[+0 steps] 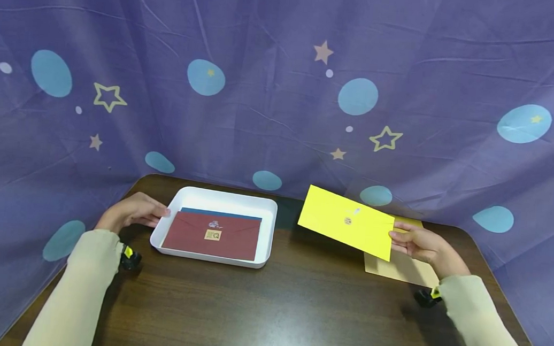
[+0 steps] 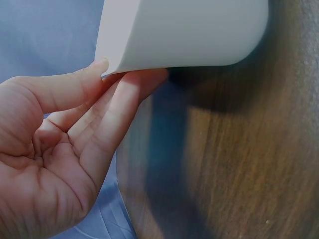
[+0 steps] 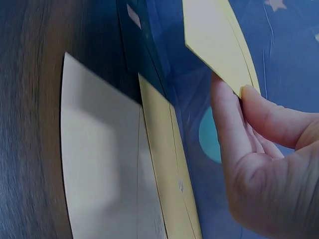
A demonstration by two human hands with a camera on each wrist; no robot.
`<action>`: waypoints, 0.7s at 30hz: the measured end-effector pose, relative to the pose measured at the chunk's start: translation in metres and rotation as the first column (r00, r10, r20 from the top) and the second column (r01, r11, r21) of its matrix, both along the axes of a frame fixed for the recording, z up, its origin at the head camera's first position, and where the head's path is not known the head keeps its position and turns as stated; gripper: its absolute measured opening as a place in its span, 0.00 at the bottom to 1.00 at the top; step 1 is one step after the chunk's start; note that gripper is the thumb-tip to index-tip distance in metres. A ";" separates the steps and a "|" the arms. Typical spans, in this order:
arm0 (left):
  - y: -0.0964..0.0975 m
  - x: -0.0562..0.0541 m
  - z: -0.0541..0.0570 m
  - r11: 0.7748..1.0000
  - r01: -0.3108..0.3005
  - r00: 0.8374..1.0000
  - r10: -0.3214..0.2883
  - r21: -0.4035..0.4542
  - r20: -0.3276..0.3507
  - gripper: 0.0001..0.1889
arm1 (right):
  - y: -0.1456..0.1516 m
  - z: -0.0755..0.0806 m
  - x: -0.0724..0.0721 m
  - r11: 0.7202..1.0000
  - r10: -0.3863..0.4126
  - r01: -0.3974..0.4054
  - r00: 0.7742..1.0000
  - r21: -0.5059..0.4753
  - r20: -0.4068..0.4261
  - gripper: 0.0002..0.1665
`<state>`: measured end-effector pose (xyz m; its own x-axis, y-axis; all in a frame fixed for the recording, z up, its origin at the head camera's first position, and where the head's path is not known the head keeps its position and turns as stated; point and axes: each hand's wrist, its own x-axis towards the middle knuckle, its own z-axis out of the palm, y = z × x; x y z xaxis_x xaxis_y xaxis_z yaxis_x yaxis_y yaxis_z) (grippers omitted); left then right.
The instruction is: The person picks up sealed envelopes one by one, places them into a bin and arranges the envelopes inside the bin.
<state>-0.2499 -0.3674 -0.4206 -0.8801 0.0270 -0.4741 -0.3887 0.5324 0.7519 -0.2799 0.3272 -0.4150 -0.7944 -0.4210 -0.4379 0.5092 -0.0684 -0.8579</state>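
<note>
My left hand (image 1: 140, 210) pinches the left rim of a white tray (image 1: 217, 196), thumb on top and fingers beneath, as the left wrist view shows. Inside the tray, a dark red envelope (image 1: 234, 234) with a square sticker lies over a blue envelope (image 1: 221, 212), of which only the far edge shows. Off to the right, my right hand (image 1: 421, 245) pinches the right end of a bright yellow envelope (image 1: 332, 214) between thumb and fingers. That envelope is held tilted above the table and bears a small round sticker.
Under the right hand lie a beige envelope (image 3: 99, 149) and a yellow envelope (image 3: 167, 134), partly overlapping. A dark green envelope (image 3: 142, 40) lies near the table's far edge. The brown table (image 1: 229, 303) ends at a purple curtain (image 1: 271, 124).
</note>
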 end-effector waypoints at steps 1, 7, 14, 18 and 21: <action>0.000 0.000 0.000 1.000 0.000 1.000 0.000 0.000 0.000 0.26 | -0.003 0.001 0.000 1.000 -0.002 0.002 1.000 0.000 0.003 0.23; 0.001 0.000 0.001 1.000 0.003 1.000 -0.003 -0.003 -0.004 0.27 | -0.021 0.004 0.003 1.000 0.016 -0.015 1.000 -0.026 0.012 0.21; 0.001 0.000 0.000 1.000 0.005 1.000 -0.005 -0.016 -0.006 0.28 | -0.048 0.009 0.008 0.996 0.077 -0.076 0.997 0.055 -0.030 0.41; 0.001 0.000 0.000 1.000 0.002 1.000 -0.002 -0.020 -0.007 0.28 | -0.065 0.015 0.010 0.990 0.118 -0.114 0.992 0.080 -0.044 0.45; 0.002 0.000 0.001 1.000 0.001 1.000 -0.001 -0.022 -0.005 0.28 | -0.077 0.019 0.011 0.987 0.136 -0.132 0.989 0.089 -0.049 0.44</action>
